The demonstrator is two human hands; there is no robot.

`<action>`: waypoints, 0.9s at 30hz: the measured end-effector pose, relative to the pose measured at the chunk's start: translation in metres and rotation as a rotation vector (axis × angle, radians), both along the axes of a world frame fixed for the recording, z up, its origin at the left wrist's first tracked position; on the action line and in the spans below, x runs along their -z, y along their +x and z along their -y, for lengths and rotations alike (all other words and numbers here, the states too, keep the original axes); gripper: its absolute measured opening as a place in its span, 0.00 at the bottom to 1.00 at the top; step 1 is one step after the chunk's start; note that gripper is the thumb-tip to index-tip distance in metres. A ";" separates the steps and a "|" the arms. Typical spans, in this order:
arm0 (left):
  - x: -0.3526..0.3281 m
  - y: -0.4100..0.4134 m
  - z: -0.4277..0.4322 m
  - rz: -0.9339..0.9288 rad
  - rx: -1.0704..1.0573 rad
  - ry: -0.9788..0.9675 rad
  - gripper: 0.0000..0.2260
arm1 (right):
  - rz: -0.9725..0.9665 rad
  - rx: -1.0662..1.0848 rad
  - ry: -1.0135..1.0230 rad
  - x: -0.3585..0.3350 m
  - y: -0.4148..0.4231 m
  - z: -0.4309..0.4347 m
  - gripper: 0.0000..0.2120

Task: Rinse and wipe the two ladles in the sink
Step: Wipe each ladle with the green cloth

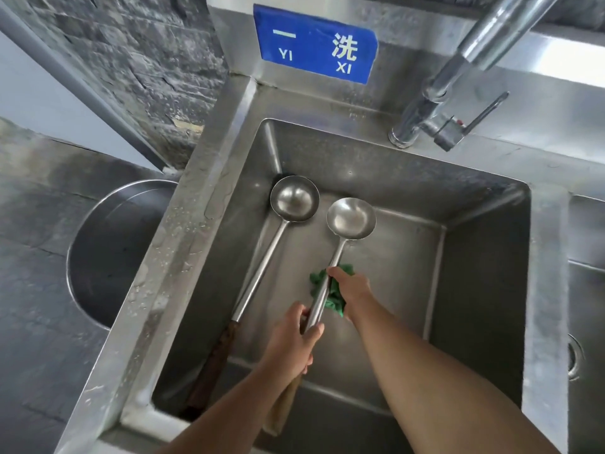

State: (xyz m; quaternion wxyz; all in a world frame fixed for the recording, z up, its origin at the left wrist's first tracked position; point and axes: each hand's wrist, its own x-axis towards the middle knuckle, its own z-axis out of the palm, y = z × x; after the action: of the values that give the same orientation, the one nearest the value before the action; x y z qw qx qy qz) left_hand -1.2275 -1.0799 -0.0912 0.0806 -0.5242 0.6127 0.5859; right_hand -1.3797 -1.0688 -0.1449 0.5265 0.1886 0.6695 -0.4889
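Over the sink (484,290), near its middle, I hold one ladle (340,244) by its steel shaft. My left hand (291,345) is closed around the lower shaft, just above where the pale wooden grip begins; that grip runs back under my wrist toward the near rim. My right hand (352,291) sits higher up the same shaft, clenched on a green cloth (330,290) that is pressed against the metal, thumb on top of the shaft. The ladle's bowl faces up and points toward the far wall of the basin, well ahead of both hands.

The second ladle (275,257) lies just left of the first, apart from my hands and touching neither. Its bowl rests near the far-left corner of the basin, open side up, and its long shaft slants back along the left wall to a dark wooden grip that ends at the near-left corner.

At the far-right corner of the rim stands the tap (458,83), its spout reaching up out of view and its lever pointing right. I see no water running from it. A blue sign (316,44) is fixed to the steel backsplash behind the far-left corner. Left of the sink, lower down, sits a large steel pot (108,257), partly hidden by the sink's edge.
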 end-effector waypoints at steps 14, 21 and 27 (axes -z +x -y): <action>0.028 -0.004 0.018 0.018 -0.044 0.011 0.08 | -0.033 -0.082 0.098 0.019 -0.008 0.016 0.08; 0.050 0.009 0.028 0.092 -0.002 -0.030 0.15 | -0.230 -0.224 0.228 0.052 0.003 0.015 0.23; 0.066 0.018 0.039 0.147 0.168 -0.038 0.21 | -0.287 -0.332 0.245 0.053 0.028 0.008 0.23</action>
State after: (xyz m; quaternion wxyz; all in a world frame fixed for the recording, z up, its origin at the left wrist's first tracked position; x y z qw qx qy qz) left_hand -1.2095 -1.1189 -0.1577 0.1643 -0.5139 0.6581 0.5252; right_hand -1.3517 -1.0771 -0.1982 0.4725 0.0672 0.8133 -0.3328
